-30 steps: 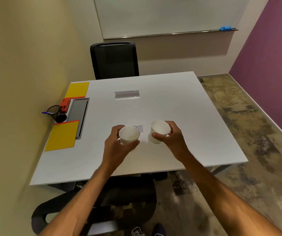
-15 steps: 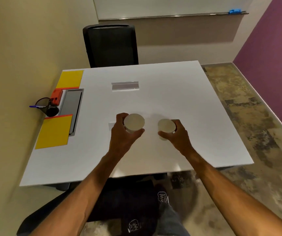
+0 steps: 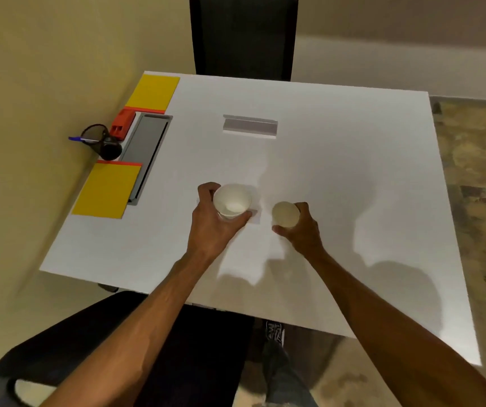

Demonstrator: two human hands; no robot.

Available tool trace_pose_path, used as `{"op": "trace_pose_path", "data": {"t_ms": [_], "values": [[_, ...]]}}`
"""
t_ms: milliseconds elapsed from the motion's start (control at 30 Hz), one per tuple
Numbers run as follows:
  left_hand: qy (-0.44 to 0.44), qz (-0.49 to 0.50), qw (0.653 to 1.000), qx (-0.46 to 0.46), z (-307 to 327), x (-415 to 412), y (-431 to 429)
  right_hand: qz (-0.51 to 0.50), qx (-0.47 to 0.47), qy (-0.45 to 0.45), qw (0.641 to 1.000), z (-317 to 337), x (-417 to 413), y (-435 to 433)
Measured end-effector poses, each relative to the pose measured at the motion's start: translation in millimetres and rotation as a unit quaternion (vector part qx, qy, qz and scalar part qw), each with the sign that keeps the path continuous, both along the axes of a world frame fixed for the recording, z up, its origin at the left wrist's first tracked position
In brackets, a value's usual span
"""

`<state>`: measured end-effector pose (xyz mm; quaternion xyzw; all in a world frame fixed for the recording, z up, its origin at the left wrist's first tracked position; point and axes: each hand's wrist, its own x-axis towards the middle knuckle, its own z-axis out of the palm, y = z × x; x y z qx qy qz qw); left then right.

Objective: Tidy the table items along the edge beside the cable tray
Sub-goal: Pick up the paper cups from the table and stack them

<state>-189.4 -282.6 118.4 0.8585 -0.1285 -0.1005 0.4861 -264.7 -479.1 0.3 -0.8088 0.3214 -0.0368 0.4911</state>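
Observation:
My left hand [image 3: 211,224] grips a white paper cup [image 3: 231,199], held over the middle of the white table [image 3: 338,177]. My right hand [image 3: 301,227] grips a second white paper cup [image 3: 285,213] just to its right. A small white card [image 3: 256,214] lies flat under and between the cups, mostly hidden. The grey cable tray [image 3: 145,142] runs along the table's left edge. Beside it lie two yellow pads [image 3: 108,190] [image 3: 153,92], an orange stapler [image 3: 121,124] and a black mesh pen holder [image 3: 101,141] with a blue pen.
A grey metal strip [image 3: 250,126] lies toward the far middle of the table. A black chair [image 3: 243,36] stands at the far side, another black chair [image 3: 68,351] is below me. A beige wall [image 3: 30,83] borders the table's left edge.
The camera has tilted down and closer to the table. Both hands keep hold of their cups; the left cup now shows its open top from above.

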Motion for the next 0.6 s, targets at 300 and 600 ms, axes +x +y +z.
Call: {"op": "trace_pose_path", "data": {"t_ms": [300, 600], "values": [[0.023, 0.023, 0.999, 0.021, -12.5, 9.2, -23.5, 0.038, 0.002, 0.010, 0.999, -44.7, 26.8, -13.6], [0.038, 0.038, 0.998, 0.041, -15.8, 17.0, -25.2, 0.061, 0.012, -0.013, 0.998, -65.0, 32.0, -17.1]]}}
